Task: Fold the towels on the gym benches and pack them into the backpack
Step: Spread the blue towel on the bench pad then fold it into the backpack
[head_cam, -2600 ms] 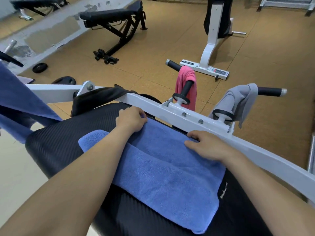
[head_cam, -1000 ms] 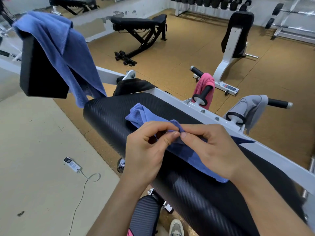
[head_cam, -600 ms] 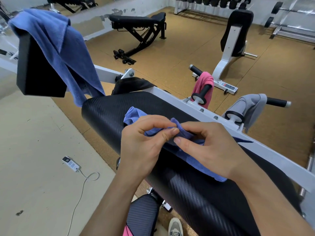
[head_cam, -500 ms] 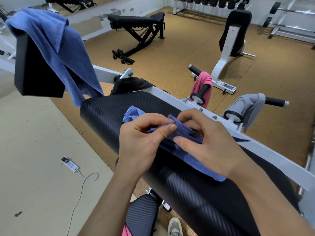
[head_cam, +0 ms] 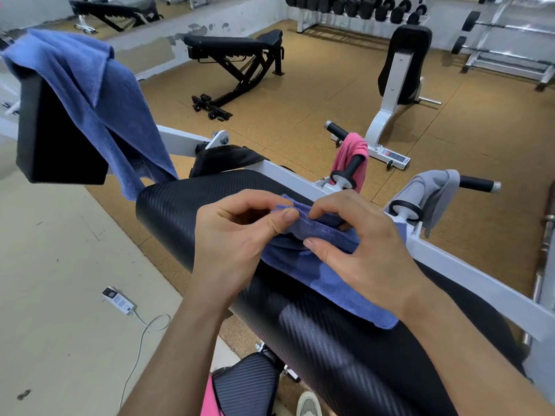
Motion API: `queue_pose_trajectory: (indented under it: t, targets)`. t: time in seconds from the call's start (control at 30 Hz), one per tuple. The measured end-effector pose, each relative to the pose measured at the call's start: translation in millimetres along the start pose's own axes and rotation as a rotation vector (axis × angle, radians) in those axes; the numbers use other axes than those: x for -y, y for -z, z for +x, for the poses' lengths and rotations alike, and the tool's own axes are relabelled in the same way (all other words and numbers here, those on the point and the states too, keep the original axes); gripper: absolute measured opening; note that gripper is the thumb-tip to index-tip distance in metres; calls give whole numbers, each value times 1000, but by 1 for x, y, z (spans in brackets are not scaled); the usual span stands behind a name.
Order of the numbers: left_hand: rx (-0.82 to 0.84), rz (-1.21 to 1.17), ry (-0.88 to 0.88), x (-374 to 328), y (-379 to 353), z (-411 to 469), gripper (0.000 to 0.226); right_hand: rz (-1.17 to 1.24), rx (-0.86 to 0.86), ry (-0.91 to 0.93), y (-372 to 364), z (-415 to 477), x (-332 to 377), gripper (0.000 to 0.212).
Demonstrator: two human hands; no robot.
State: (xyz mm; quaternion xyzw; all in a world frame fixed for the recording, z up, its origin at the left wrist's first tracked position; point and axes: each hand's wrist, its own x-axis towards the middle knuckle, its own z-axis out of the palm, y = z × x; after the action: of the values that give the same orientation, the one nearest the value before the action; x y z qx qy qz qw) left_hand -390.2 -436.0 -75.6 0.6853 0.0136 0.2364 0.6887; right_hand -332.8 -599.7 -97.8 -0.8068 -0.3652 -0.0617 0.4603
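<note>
A folded blue towel (head_cam: 339,280) lies across the black padded bench (head_cam: 315,340) in front of me. My left hand (head_cam: 237,235) pinches its stitched upper edge between thumb and fingers. My right hand (head_cam: 357,244) grips the same edge just to the right, fingers curled over it and thumb under. A second blue towel (head_cam: 99,100) hangs over a black pad at the left. A pink towel (head_cam: 351,154) drapes over a handle behind the bench, and a grey towel (head_cam: 432,190) over the handle to its right. A black fabric item (head_cam: 228,159), possibly the backpack, lies behind the bench.
The white steel frame (head_cam: 450,262) runs diagonally behind the pad. An adjustable bench (head_cam: 237,55) and a white seat machine (head_cam: 396,79) stand on the brown floor beyond. A power strip with cable (head_cam: 118,301) lies on the pale floor at the left. A dumbbell rack (head_cam: 354,9) lines the back wall.
The towel was spread flat under both hands; since then its far corners were lifted and brought together. In the last half second both hands shifted slightly right along the pinched edge.
</note>
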Motion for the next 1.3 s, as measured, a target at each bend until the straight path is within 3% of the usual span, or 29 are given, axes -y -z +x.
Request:
queue_pose_trajectory:
  t: [0.2, 0.27, 0.47, 0.6, 0.7, 0.83, 1.0, 1.2, 1.3]
  targets:
    - [-6, 45, -34, -2, 4, 7, 8, -83, 139, 7, 10, 7, -12, 18]
    - [-24, 75, -46, -3, 8, 9, 5, -130, 157, 39, 19, 8, -15, 23]
    - [-74, 157, -115, -9, 22, 18, 6, -434, 233, 131, 32, 5, -26, 18]
    - [-118, 187, -160, -10, 28, 23, 10, -448, 343, 88, 25, 2, -33, 29]
    - [-199, 208, -160, -9, 40, 25, 16, -290, 291, 75, 34, 5, -33, 34]
    - [-313, 222, -131, -8, 53, 33, 26, 83, 187, -83, 50, 18, -20, 35]
    - [-416, 227, -97, -10, 54, 61, 13, 308, 74, -253, 62, 56, -24, 11]
    - [-272, 354, 207, 40, 31, 127, 11, 138, -174, -255, 66, 124, -75, 3]
    - [-272, 359, 69, 32, 9, 157, 15, -133, -287, -85, 101, 147, -72, 10]
